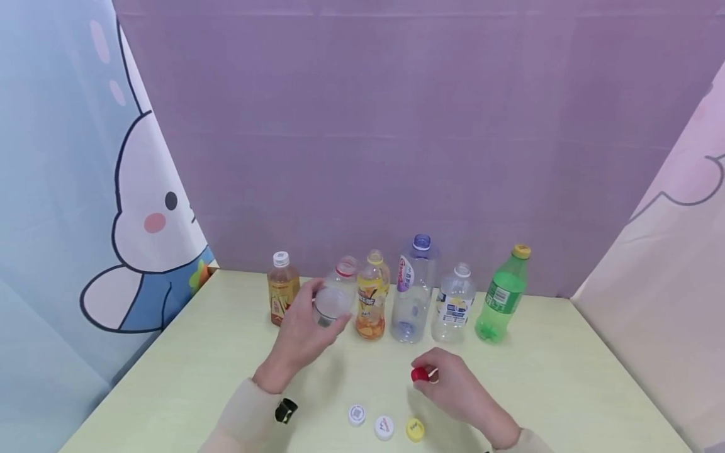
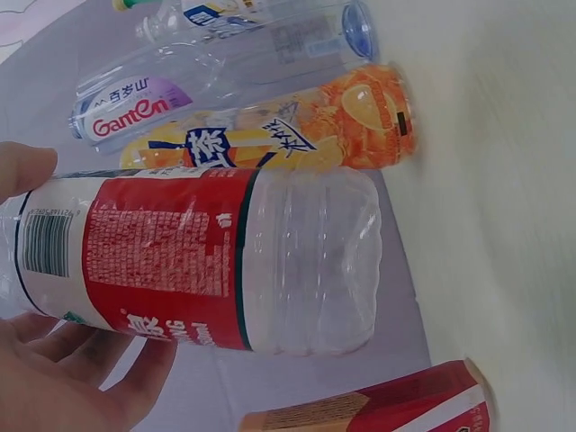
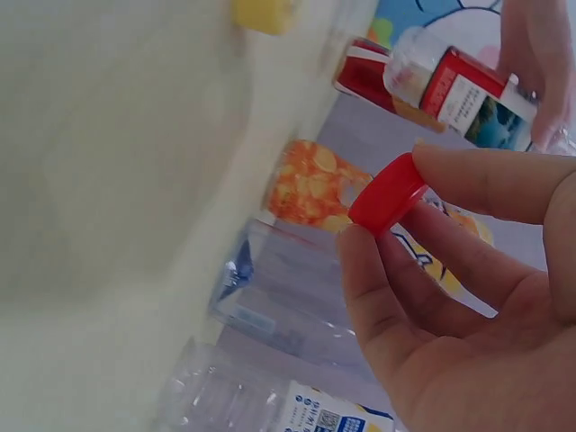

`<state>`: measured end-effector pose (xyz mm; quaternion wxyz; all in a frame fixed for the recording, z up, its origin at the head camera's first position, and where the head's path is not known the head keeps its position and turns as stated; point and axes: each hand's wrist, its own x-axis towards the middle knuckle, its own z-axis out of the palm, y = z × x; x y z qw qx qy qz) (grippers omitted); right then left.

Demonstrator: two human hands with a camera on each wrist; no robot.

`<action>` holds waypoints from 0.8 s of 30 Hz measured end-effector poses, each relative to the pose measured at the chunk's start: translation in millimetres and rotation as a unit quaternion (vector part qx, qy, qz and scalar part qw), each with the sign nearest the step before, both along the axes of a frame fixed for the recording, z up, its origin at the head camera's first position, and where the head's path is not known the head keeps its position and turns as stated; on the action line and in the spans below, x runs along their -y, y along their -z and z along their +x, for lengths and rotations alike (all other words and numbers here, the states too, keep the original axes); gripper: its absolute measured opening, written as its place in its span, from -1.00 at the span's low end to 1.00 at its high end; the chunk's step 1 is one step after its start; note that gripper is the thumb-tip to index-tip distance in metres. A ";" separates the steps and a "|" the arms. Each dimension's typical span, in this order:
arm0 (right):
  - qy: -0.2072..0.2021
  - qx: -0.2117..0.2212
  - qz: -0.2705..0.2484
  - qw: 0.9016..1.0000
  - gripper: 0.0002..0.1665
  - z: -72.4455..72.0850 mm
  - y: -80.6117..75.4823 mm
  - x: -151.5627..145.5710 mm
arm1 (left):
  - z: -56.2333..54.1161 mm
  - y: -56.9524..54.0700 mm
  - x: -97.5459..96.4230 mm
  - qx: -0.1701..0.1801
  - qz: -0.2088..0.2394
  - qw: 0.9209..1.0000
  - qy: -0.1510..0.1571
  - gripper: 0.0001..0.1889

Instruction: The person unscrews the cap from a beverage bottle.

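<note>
My left hand (image 1: 300, 330) grips a clear plastic bottle (image 2: 171, 256) with a red and white label. The bottle is tilted, its base towards me, and held above the table; its uncapped neck has a red ring. Between thumb and fingertips, my right hand (image 1: 455, 385) pinches a red bottle cap (image 3: 389, 193) over the table, apart from the bottle. Nearest the held bottle stand an uncapped orange-and-yellow labelled bottle (image 1: 370, 305) on its right and a white-capped bottle of brown tint (image 1: 283, 290) on its left, partly hidden by my hand.
Further right along the back stand an uncapped bluish Ganten bottle (image 1: 416, 296), an uncapped clear bottle (image 1: 455, 308) and a green bottle (image 1: 503, 296) with a yellow cap. Two white caps (image 1: 384, 428) and a yellow cap (image 1: 415, 430) lie on the table near the front. A purple curtain (image 1: 396, 138) hangs behind.
</note>
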<state>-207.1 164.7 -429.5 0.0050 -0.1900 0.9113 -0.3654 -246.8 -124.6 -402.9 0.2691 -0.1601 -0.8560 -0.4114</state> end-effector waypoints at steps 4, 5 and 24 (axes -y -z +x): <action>-0.013 0.017 0.029 0.999 -0.71 -1.4 6.4 3.3 | -3.7 0.5 3.3 0.016 0.009 1.000 -0.003 -0.20; -0.015 0.023 0.033 0.999 -0.72 -1.8 8.0 3.9 | -4.7 0.2 3.9 0.019 0.010 1.000 -0.002 -0.20; -0.025 0.088 0.079 0.993 -0.70 -3.1 23.3 13.9 | -28.2 9.2 2.7 0.091 0.016 0.995 -0.029 -0.14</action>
